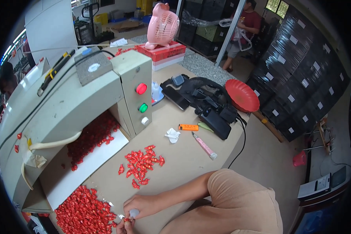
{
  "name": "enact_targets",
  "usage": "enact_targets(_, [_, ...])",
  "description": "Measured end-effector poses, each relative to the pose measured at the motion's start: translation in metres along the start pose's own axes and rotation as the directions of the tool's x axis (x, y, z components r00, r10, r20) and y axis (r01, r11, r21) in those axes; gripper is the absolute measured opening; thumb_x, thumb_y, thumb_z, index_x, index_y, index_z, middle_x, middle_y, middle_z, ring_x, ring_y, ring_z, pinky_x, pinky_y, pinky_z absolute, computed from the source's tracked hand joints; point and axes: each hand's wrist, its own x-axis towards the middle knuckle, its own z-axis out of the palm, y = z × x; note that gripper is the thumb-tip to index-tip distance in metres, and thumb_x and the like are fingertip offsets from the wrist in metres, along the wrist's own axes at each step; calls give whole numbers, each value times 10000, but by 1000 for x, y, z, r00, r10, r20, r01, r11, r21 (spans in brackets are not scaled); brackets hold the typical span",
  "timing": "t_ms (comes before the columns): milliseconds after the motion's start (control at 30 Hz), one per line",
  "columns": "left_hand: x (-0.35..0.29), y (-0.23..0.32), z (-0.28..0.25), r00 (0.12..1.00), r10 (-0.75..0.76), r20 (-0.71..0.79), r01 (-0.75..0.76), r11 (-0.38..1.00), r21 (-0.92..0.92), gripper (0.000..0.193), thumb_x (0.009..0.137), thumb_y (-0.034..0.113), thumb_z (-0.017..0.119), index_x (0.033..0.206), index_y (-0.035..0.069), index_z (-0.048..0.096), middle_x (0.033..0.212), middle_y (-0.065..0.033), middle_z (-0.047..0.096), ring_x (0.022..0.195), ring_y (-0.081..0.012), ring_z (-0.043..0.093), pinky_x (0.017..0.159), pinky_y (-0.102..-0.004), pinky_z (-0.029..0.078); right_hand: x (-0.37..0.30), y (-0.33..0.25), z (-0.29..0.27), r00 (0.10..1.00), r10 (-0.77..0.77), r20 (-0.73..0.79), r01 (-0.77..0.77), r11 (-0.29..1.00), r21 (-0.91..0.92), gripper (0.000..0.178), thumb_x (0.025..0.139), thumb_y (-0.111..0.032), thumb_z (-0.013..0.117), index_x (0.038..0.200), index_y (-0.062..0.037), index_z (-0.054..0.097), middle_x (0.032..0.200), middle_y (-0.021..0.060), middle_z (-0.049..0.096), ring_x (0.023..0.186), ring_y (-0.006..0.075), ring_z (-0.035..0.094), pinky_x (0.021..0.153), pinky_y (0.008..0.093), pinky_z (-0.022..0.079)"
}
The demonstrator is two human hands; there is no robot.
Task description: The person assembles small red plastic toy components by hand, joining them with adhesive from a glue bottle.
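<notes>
My right hand (139,205) reaches in from the right, its fingers closed and pointing down toward my left hand (124,227). A pale translucent rounded thing (134,213) shows at the right thumb; I cannot tell if it covers the thumb or is held. My left hand, partly cut off by the lower edge, pinches a small red piece (127,220) right under the right fingers. Just left of both hands lies a big heap of small shiny red pieces (84,210). Farther up the table is a smaller loose group of red pieces (141,163).
A grey-green machine (93,93) with red and green buttons stands left, red pieces inside its opening. Beyond are crumpled tissue (172,135), an orange box cutter (188,127), a pink-handled knife (204,145), black devices (206,105), a red bowl (241,96) and a pink fan (162,27).
</notes>
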Motion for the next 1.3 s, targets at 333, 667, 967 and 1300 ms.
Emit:
enact_targets(333, [1, -22, -11, 996, 79, 37, -73, 988, -136, 193, 893, 28, 583, 1051, -82, 590, 1006, -174, 623, 896, -248, 621, 835, -357, 538, 0, -5, 6, 998, -30, -57, 31, 999, 15, 119, 696, -66, 656, 770, -3, 587, 765, 120, 615, 760, 289, 626, 662, 358, 493])
enact_targets(667, [-3, -1, 1, 997, 58, 58, -58, 998, 11, 279, 923, 97, 555, 1097, -120, 551, 1077, -228, 590, 957, -290, 605, 878, -377, 523, 0, 3, 4, 993, -71, -98, 63, 995, -84, 134, 684, -67, 672, 766, 8, 598, 770, 136, 633, 765, 298, 636, 673, 359, 497])
enact_targets(967, [-7, 5, 5, 994, 33, 105, -37, 999, 35, 336, 956, 119, 499, 1208, -104, 494, 1145, -257, 542, 1055, -303, 560, 932, -366, 497, -2, 11, 7, 988, -92, -123, 94, 995, 14, 105, 688, -57, 656, 719, 20, 591, 730, 143, 641, 682, 290, 640, 609, 355, 494])
enact_targets(1300, [-9, 8, 11, 992, 59, 113, -57, 998, -20, 324, 950, 88, 501, 1204, -112, 488, 1183, -240, 510, 1068, -298, 534, 931, -371, 494, -1, 18, 8, 987, -106, -123, 96, 992, -84, 134, 683, -81, 661, 692, 18, 571, 674, 158, 611, 643, 299, 618, 566, 364, 467])
